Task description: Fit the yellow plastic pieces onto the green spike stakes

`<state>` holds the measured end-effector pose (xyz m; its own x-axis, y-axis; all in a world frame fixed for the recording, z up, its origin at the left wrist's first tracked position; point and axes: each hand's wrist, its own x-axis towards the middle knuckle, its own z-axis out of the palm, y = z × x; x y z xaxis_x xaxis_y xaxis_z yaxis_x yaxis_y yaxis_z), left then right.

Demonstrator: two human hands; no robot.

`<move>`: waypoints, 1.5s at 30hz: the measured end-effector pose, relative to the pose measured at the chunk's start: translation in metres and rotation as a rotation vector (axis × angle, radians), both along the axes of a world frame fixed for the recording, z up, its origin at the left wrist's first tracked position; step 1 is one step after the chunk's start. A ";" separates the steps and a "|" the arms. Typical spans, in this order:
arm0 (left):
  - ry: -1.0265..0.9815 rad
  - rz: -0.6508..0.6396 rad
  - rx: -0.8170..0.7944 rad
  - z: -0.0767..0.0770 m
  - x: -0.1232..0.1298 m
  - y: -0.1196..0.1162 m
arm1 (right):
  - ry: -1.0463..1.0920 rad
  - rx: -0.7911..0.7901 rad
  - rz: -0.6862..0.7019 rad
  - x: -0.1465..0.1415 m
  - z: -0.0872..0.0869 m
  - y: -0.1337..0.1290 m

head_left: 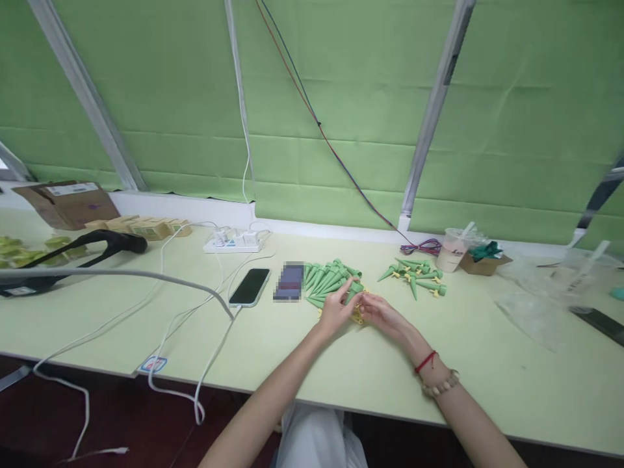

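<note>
i am seeing the left hand [336,312] gripping a green cone [354,289] at the near right edge of the green pile [322,279], seemingly steadying it. the right hand [385,315] is meeting it with curled fingers; i cannot tell whether they are gripping anything. yellow pieces [359,318] are lying beside the pile, probably for easy reach. right of the pile, a gap is setting apart yellow-fitted cones [414,276] on the surface [468,351].
</note>
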<state>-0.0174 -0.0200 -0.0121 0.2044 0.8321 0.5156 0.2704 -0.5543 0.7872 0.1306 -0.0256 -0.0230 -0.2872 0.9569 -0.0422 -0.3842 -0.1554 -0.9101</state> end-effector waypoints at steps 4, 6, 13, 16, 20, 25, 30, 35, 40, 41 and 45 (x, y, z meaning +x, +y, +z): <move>-0.023 0.018 -0.067 -0.001 -0.001 0.001 | 0.050 0.002 -0.019 -0.008 0.000 0.003; -0.029 0.015 -0.081 -0.001 0.001 0.000 | 0.069 0.017 -0.024 -0.012 -0.001 0.004; -0.189 0.004 -0.233 -0.002 0.011 0.009 | -0.043 0.196 -0.158 -0.016 -0.003 0.008; -0.225 -0.001 -0.286 -0.005 0.011 0.013 | -0.272 0.421 -0.269 -0.015 -0.004 0.004; -0.230 -0.047 -0.317 -0.009 0.009 0.011 | -0.535 0.632 -0.405 -0.016 -0.001 -0.007; -0.217 -0.071 -0.272 -0.003 0.005 0.008 | -0.199 0.291 -0.287 -0.018 0.007 -0.012; -0.222 -0.054 -0.185 0.002 0.000 0.006 | -0.054 -0.013 -0.193 -0.017 0.012 -0.013; -0.235 -0.114 -0.223 0.003 0.000 0.001 | -0.003 -0.093 -0.101 -0.014 0.019 -0.019; -0.207 -0.102 -0.208 0.006 0.001 -0.002 | -0.060 -0.113 0.037 -0.009 0.019 -0.020; -0.211 -0.102 -0.218 0.006 0.001 -0.002 | -0.083 -0.087 0.033 -0.008 0.017 -0.019; -0.234 -0.101 -0.285 0.006 0.005 -0.004 | -0.277 0.081 -0.086 -0.009 0.010 -0.017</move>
<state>-0.0123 -0.0236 -0.0060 0.1971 0.9303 0.3093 0.0205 -0.3193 0.9474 0.1215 -0.0427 -0.0134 -0.1935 0.9806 -0.0304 -0.1285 -0.0560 -0.9901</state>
